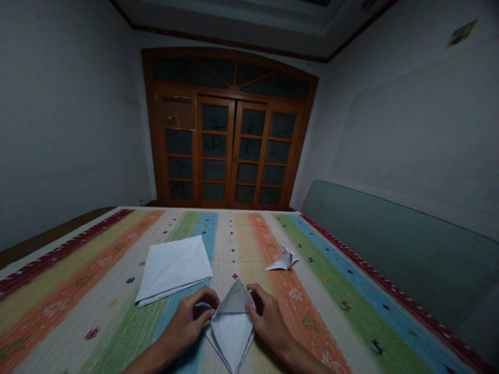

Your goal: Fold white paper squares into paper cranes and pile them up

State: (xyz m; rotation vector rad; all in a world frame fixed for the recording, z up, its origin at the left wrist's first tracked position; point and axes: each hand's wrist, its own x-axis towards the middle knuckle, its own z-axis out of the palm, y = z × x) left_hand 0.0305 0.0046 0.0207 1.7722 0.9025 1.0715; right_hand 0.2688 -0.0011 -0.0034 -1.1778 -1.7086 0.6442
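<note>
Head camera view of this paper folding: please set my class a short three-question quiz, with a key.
1. True or false: the left hand and the right hand both touch the pointed white folded paper shape.
2. Which lies nearer the left hand: A, the flat white folded paper square, or B, the small white paper figure?
3. Fill in the blank: the small white paper figure rests on the ____ stripe of the multicoloured striped woven cloth.

Key: 1 true; 2 A; 3 orange.

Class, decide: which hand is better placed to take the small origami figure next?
Right, probably: the right hand touches the folded paper, with the small origami figure just ahead; the left hand lies farther off, nearer the white paper sheets.
</note>
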